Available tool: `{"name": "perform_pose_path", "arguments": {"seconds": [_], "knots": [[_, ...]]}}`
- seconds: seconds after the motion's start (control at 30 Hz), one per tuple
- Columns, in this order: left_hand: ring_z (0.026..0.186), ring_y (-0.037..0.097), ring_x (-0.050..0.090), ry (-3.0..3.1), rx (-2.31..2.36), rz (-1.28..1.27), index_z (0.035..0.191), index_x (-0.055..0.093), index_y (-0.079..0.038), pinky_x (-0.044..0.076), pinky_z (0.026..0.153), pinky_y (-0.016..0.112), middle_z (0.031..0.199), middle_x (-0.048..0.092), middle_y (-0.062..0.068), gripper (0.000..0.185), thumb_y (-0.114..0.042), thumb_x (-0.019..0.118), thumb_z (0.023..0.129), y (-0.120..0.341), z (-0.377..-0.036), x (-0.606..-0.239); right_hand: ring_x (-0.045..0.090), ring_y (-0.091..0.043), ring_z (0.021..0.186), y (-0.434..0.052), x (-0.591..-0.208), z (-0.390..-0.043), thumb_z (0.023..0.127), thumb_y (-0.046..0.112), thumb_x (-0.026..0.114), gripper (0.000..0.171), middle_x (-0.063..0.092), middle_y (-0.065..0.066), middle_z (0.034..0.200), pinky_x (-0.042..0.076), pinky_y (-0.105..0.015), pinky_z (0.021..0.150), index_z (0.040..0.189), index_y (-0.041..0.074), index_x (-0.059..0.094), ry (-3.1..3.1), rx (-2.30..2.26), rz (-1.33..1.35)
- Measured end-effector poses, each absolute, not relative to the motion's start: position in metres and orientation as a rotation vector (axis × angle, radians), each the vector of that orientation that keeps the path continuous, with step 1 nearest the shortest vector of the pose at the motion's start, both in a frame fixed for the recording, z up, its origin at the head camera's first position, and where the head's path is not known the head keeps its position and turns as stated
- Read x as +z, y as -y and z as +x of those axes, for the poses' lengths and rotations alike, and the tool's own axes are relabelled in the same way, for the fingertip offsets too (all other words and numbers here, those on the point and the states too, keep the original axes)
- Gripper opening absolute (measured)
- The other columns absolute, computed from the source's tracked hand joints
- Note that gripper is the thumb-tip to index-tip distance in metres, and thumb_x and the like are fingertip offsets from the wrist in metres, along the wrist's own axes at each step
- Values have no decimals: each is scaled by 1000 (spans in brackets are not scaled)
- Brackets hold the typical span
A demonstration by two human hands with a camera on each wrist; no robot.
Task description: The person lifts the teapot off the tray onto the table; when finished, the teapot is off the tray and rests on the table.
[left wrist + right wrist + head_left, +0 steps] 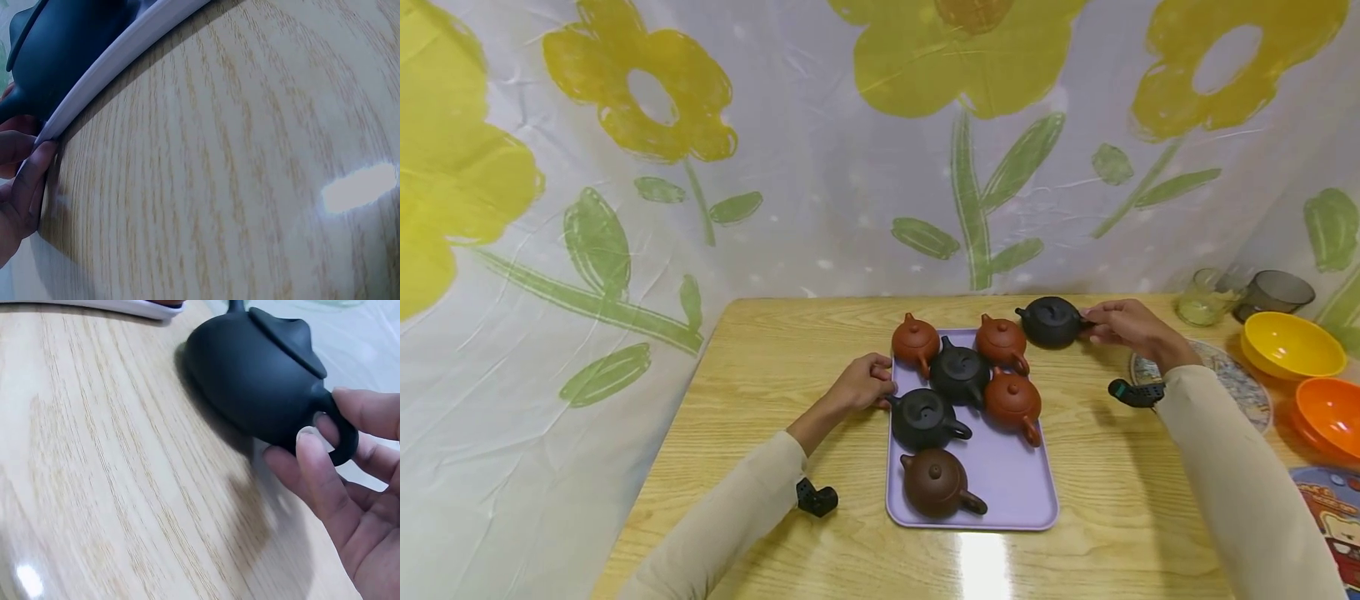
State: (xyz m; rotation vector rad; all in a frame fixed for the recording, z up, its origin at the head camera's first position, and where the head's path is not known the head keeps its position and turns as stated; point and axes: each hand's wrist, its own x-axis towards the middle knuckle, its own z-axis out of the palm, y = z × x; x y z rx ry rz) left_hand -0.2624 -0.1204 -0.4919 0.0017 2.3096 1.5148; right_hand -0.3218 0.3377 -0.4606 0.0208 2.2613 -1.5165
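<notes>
- Holding six small teapots, the lilac tray (1030,492) lies flat in the middle of the wooden table (760,467): three orange-red, two black, one dark brown.
- A seventh teapot, the black pot (1051,322), sits on the table just off the tray's far right corner, clear of the tray.
- The right hand (1131,329) pinches this pot's loop handle, with a finger and thumb curled about the ring; the right wrist view shows it plainly.
- The left hand (861,385) rests at the tray's left edge, fingertips (28,181) pressed against the thin rim beside a black teapot (925,417); its fingers are bent, gripping the edge lightly.
- All the pots are squat, round and matt, like unglazed clay, each with a knobbed lid, short spout and ring handle.
- At far right stand a yellow bowl (1292,343), an orange bowl (1330,412), two glass cups (1273,292) and patterned plates (1240,383).
- The table is pale grained wood with a glossy sheen.
</notes>
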Motion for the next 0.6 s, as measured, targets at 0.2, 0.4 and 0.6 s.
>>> {"name": "perform_pose_path", "arguments": {"seconds": [0.2, 0.4, 0.6], "knots": [[69, 15, 60, -2304, 1519, 10, 132, 53, 5, 62, 60, 30, 99, 57, 11, 46, 6, 67, 88, 119, -263, -491, 70, -6, 89, -333, -464, -325, 106, 32, 49, 52, 68, -1, 106, 60, -24, 84, 141, -7, 45, -2256, -1568, 66], [68, 16, 60, -2303, 1512, 12, 132, 52, 4, 62, 59, 29, 97, 56, 10, 46, 7, 67, 88, 119, -263, -490, 69, -5, 92, -334, -468, -327, 107, 30, 46, 46, 58, -6, 118, 60, -23, 85, 137, -5, 45, -2241, -1586, 62], [69, 16, 59, -2292, 1520, 3, 132, 52, 4, 62, 59, 30, 97, 56, 10, 46, 7, 66, 88, 119, -262, -490, 69, -5, 93, -335, -472, -330, 108, 29, 46, 41, 58, -5, 118, 60, -23, 86, 134, -2, 45, -2234, -1588, 57]]}}
